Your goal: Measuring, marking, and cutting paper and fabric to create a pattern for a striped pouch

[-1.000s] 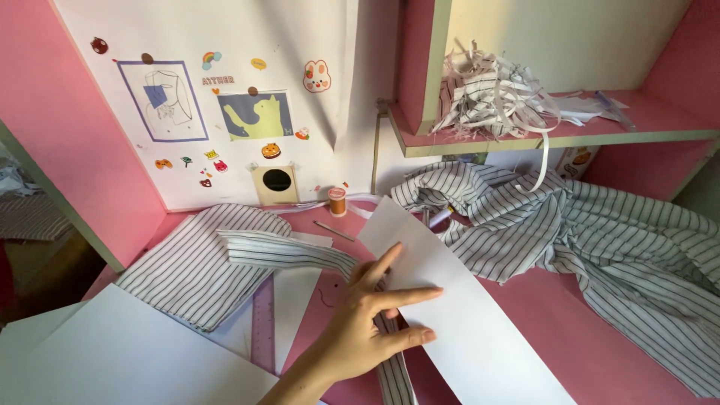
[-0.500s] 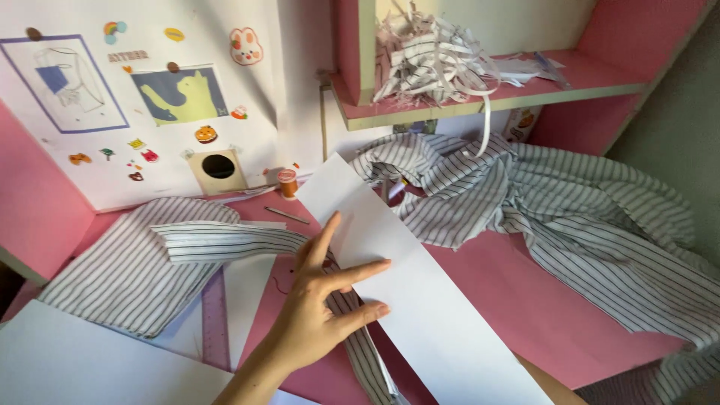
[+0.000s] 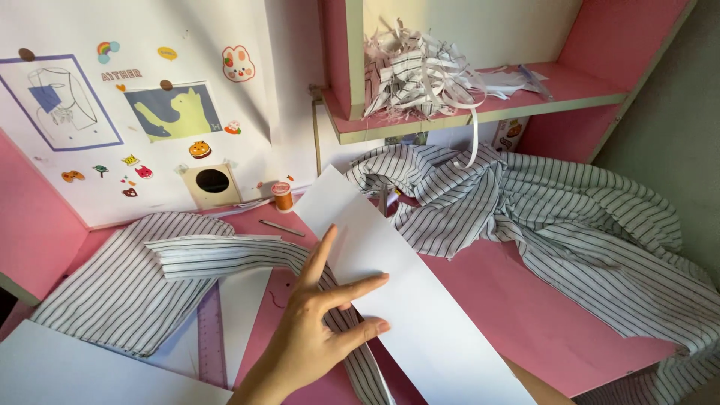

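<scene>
Left hand [image 3: 319,330] lies open and flat, fingers splayed on the white paper strip [image 3: 397,300] running diagonally over the pink desk [image 3: 525,315] and striped fabric strip [image 3: 225,255]; likely light, floppy, creasable, so pinch a long edge; right hand's state: cannot tell.

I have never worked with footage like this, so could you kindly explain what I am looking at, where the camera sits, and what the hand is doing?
There is no machine: a person works with bare hands, and the single camera is worn on their head, looking down at a pink desk. The left hand lies flat, fingers spread, on a long white sheet of paper and a striped fabric strip. It presses rather than grips. The right hand is not visible. A large striped shirt is bunched to the right, another striped piece lies on the left with a purple ruler. An orange thread spool stands by the sticker-covered back wall, and fabric scraps are piled on the shelf.
</scene>
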